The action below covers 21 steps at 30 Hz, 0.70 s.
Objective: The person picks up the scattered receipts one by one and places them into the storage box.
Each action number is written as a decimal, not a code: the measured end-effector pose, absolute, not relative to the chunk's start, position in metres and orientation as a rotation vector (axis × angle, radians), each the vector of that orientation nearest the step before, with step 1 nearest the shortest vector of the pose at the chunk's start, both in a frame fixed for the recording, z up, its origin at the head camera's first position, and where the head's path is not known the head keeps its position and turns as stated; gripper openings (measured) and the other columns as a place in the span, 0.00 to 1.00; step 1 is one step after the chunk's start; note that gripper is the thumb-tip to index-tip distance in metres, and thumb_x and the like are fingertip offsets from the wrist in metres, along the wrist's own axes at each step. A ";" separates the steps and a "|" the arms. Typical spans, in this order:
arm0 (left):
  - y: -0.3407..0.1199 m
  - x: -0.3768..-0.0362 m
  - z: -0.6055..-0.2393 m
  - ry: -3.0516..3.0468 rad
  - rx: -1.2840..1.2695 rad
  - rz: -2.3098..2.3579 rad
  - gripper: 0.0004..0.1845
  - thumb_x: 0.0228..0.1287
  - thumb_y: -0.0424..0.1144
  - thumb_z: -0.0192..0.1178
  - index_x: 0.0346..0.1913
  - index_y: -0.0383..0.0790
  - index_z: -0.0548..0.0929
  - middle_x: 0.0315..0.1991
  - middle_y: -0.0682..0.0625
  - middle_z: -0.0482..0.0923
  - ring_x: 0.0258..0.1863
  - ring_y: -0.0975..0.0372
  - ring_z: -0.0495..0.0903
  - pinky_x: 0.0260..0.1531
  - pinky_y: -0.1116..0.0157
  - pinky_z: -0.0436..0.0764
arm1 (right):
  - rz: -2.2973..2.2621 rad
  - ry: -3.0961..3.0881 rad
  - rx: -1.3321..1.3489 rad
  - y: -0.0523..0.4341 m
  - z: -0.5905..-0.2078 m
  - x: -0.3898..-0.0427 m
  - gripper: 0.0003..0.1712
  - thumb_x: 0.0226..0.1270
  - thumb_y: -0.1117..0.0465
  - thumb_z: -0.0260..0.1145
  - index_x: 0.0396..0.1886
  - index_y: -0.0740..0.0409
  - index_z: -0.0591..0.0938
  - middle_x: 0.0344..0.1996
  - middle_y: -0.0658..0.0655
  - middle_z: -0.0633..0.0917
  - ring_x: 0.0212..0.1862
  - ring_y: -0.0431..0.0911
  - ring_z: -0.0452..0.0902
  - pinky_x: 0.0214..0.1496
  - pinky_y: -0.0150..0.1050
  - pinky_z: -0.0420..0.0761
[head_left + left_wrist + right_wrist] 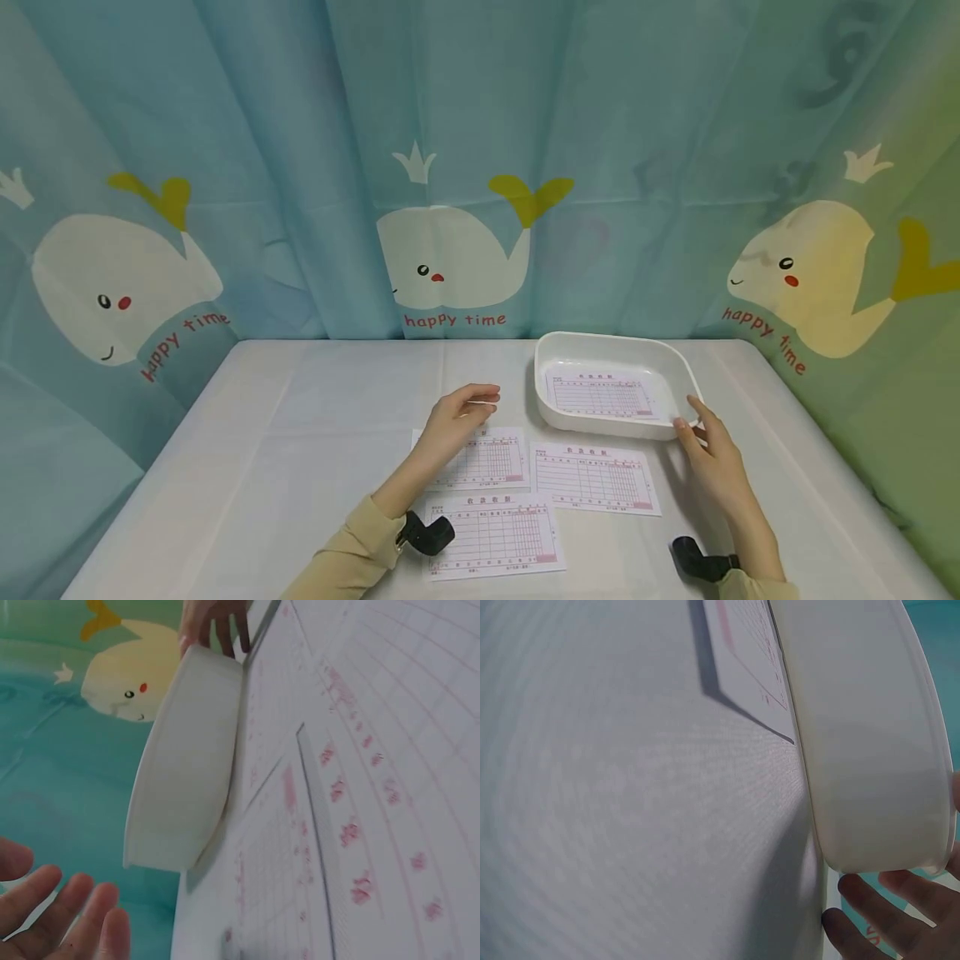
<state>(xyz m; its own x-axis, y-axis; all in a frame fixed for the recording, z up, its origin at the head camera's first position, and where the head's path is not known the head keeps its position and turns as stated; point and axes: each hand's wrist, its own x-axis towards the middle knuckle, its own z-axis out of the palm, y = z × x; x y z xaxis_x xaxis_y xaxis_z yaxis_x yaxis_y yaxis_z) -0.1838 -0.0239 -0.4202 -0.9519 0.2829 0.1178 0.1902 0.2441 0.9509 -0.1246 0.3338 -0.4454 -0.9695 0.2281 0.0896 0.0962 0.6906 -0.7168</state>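
Observation:
A white, rounded rectangular tray (600,427) stands at the back right of the table, with a printed receipt form (600,394) lying flat inside. My right hand (716,458) holds the tray's front right corner, thumb and fingers at the rim; the right wrist view shows its fingers (877,907) around that corner. Left of the tray, my left hand (453,421) hovers with relaxed fingers and nothing in them, over the back left receipt form (491,462). Another form (596,479) lies before the tray, and a third (498,533) nearest me, partly covered by the left wrist camera.
A white cloth (247,467) covers the table. Behind it and along both sides hangs a blue-green curtain (465,100) printed with whales. Black wrist cameras (431,535) project from both wrists.

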 end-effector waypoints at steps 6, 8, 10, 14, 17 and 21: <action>-0.038 -0.173 -0.425 2.487 0.452 1.767 0.16 0.67 0.35 0.55 0.56 0.40 0.80 0.51 0.46 0.83 0.51 0.54 0.81 0.51 0.58 0.77 | 1.135 -2.732 -0.277 0.333 -0.446 -0.125 0.37 0.76 0.48 0.47 0.75 0.64 0.52 0.70 0.78 0.55 0.63 0.74 0.62 0.59 0.70 0.66; -0.042 -0.171 -0.426 2.499 0.432 1.763 0.15 0.67 0.35 0.56 0.55 0.41 0.80 0.51 0.47 0.83 0.51 0.54 0.81 0.52 0.58 0.77 | 1.133 -2.730 -0.278 0.333 -0.445 -0.125 0.37 0.76 0.48 0.47 0.75 0.64 0.52 0.70 0.78 0.55 0.63 0.74 0.62 0.59 0.70 0.66; -0.046 -0.168 -0.427 2.507 0.405 1.767 0.15 0.67 0.35 0.56 0.55 0.42 0.81 0.50 0.47 0.83 0.50 0.55 0.81 0.52 0.57 0.77 | 1.134 -2.723 -0.271 0.333 -0.445 -0.125 0.37 0.76 0.48 0.47 0.75 0.64 0.53 0.70 0.78 0.55 0.63 0.74 0.62 0.59 0.70 0.66; -0.053 -0.165 -0.428 2.536 0.369 1.751 0.15 0.66 0.34 0.57 0.54 0.43 0.82 0.50 0.49 0.83 0.50 0.57 0.81 0.52 0.58 0.77 | 1.135 -2.714 -0.261 0.333 -0.446 -0.126 0.36 0.76 0.49 0.47 0.75 0.64 0.53 0.70 0.78 0.56 0.62 0.75 0.63 0.59 0.69 0.66; -0.059 -0.164 -0.429 2.578 0.361 1.718 0.15 0.66 0.33 0.57 0.54 0.45 0.82 0.51 0.49 0.83 0.49 0.58 0.80 0.51 0.60 0.78 | 1.134 -2.715 -0.259 0.333 -0.446 -0.126 0.36 0.76 0.49 0.47 0.74 0.64 0.53 0.70 0.78 0.56 0.62 0.75 0.63 0.59 0.70 0.66; -0.067 -0.164 -0.429 2.657 0.383 1.666 0.15 0.65 0.32 0.58 0.53 0.45 0.82 0.50 0.50 0.83 0.48 0.58 0.81 0.50 0.61 0.79 | 1.132 -2.721 -0.265 0.334 -0.446 -0.125 0.36 0.76 0.48 0.47 0.75 0.64 0.53 0.70 0.78 0.56 0.62 0.75 0.63 0.59 0.69 0.66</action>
<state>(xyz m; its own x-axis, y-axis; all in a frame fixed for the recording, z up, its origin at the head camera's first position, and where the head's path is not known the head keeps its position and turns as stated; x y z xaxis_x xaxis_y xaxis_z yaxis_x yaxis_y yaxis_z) -0.1640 -0.0665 -0.4291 -0.9704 0.1945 0.1431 0.2135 0.4145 0.8846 -0.1245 0.3339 -0.4462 -0.9675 0.2326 0.0992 0.0935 0.6937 -0.7141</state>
